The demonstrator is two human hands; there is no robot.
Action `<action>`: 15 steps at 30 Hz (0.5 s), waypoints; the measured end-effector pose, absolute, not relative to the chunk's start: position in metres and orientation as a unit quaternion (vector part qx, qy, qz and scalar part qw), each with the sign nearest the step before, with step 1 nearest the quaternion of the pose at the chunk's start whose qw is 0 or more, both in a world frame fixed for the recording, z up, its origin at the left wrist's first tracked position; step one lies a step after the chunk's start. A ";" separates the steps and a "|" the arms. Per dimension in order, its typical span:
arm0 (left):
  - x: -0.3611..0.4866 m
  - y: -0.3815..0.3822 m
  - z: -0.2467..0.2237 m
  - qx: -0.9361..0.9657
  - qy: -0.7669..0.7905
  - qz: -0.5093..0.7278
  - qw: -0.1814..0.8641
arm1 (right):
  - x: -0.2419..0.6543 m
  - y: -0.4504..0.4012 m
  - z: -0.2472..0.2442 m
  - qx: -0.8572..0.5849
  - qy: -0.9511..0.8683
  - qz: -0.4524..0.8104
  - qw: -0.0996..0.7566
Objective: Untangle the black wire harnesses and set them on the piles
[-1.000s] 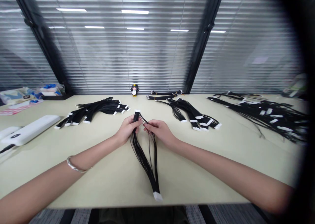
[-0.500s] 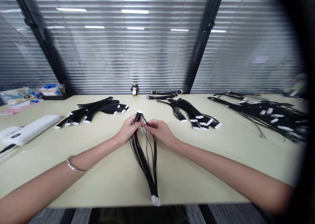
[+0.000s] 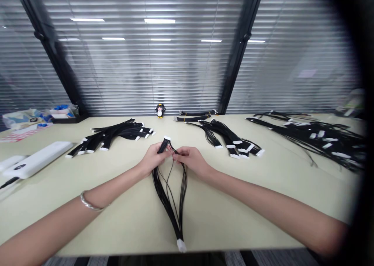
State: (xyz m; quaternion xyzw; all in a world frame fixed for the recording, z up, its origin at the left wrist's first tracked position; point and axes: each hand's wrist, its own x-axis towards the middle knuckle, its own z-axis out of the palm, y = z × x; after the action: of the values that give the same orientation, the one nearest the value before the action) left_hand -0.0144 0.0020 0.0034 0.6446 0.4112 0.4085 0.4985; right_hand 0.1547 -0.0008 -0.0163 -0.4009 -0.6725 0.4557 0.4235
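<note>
wire harness (image 3: 164,200) lies over the desk (image 3: 125,223), its strands (image 3: 184,184) spread wider than a moment ago and likely easier to single out, left fingers (image 3: 165,154) closed round the main bundle (image 3: 157,183), right fingers (image 3: 181,150) apparently pinching split-off strands.

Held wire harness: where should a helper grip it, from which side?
Probably the near white connector, pinched across its sides from the table's front edge: it's compact, the wires splay, and the left hand and right hand crowd the far end.
</note>
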 end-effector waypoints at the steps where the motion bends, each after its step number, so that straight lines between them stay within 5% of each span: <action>1: -0.014 0.002 0.003 0.653 0.409 0.405 0.492 | 0.155 -0.001 -0.017 -0.398 -0.673 0.459 0.422; 15: -0.016 0.007 -0.006 0.604 0.409 0.472 0.495 | 0.153 -0.008 -0.008 -0.406 -0.737 0.366 0.398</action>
State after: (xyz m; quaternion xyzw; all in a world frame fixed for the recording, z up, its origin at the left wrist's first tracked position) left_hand -0.0161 0.0072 -0.0064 0.6039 0.4090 0.4723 0.4950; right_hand 0.1526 -0.0082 -0.0075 -0.4061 -0.7368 0.3657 0.3981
